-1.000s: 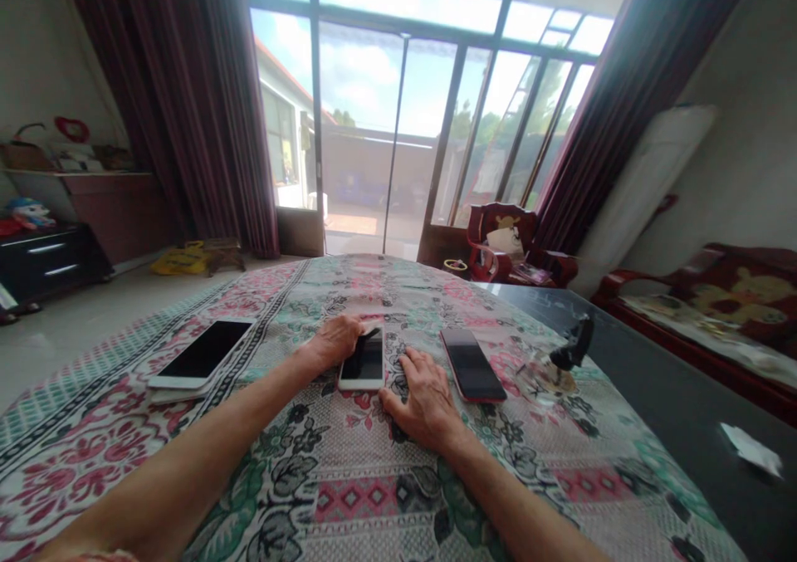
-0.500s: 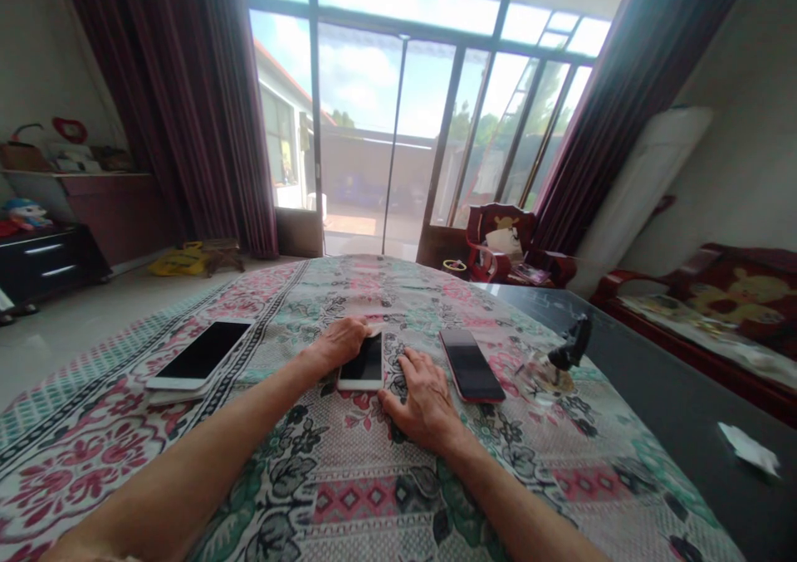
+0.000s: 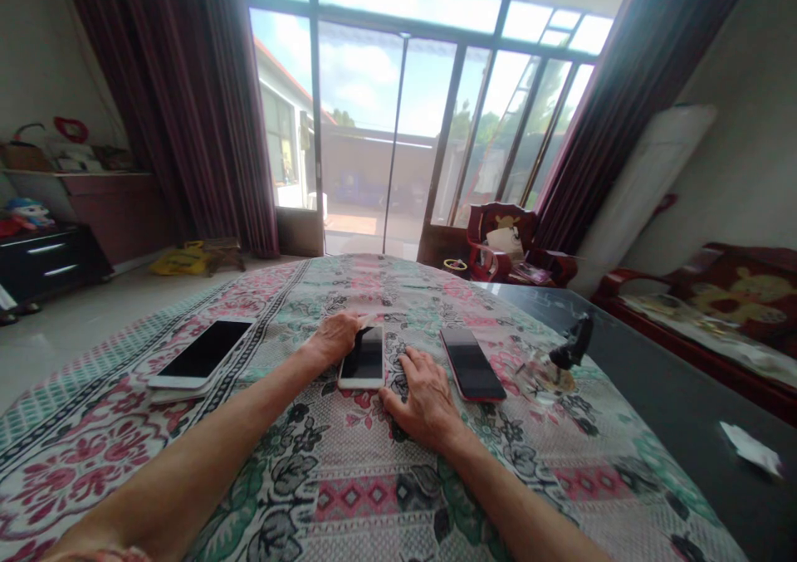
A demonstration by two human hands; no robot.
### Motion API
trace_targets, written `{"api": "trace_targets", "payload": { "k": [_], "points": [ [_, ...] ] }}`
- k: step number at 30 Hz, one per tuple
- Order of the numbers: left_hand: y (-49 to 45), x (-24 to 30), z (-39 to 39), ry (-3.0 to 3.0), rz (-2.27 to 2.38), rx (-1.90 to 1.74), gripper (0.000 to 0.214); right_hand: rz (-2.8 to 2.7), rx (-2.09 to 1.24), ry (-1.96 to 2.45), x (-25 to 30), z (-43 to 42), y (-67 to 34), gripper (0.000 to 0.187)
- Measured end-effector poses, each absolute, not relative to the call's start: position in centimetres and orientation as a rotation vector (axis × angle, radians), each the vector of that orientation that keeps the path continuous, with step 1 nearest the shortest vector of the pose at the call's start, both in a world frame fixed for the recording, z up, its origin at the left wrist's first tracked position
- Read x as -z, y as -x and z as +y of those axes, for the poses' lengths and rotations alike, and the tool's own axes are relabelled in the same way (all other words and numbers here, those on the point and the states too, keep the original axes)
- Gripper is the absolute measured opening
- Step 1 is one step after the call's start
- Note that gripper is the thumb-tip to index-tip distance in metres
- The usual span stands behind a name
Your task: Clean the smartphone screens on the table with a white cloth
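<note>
A white-framed smartphone [image 3: 363, 361] lies face up on the patterned tablecloth [image 3: 374, 437] between my hands. My left hand [image 3: 338, 338] is closed at its upper left edge. Between those fingers shows a small piece of thin white material, apparently a tissue [image 3: 372, 321], over the phone's top edge. On the cloth to the right rests my right hand [image 3: 427, 396], fingers spread, its thumb tip by the phone's lower right corner. Farther right lies a dark-screened phone with a reddish edge [image 3: 473, 364]. Over to the left, a white phone [image 3: 202, 353] sits on top of another pale flat device.
A clear glass-like dish [image 3: 548, 379] with a black object [image 3: 571, 342] stands at the table's right. Beyond the cloth is a dark tabletop [image 3: 672, 412] with a crumpled white paper [image 3: 750, 447]. A wooden armchair [image 3: 507, 242] stands near the glass doors.
My left hand has slid slightly left and away from me, towards the phone's top edge, showing more of the screen and the white piece. My right hand stays put.
</note>
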State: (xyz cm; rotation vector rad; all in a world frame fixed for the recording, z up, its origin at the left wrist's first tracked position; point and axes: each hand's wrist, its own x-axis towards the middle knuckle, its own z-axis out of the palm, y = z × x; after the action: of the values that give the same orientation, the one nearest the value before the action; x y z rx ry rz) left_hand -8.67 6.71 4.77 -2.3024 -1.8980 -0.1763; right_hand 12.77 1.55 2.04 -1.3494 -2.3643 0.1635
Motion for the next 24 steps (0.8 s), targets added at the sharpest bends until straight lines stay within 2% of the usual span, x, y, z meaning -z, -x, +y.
{"api": "trace_targets", "payload": {
  "k": [11, 18, 24],
  "points": [
    [4.6, -4.8, 5.6, 2.621, -1.480, 0.131, 0.027, -2.367, -0.146, 1.326, -1.9, 1.6, -12.9, 0.058],
    [8.1, -4.5, 8.0, 2.467, -1.724, 0.271, 0.031, -2.364, -0.151, 1.346, -2.0, 1.6, -12.7, 0.061],
    [8.9, -4.8, 7.5, 2.287, -1.916, 0.183, 0.032, -2.364, -0.125, 1.334, -1.9, 1.6, -12.8, 0.060]
  ]
}}
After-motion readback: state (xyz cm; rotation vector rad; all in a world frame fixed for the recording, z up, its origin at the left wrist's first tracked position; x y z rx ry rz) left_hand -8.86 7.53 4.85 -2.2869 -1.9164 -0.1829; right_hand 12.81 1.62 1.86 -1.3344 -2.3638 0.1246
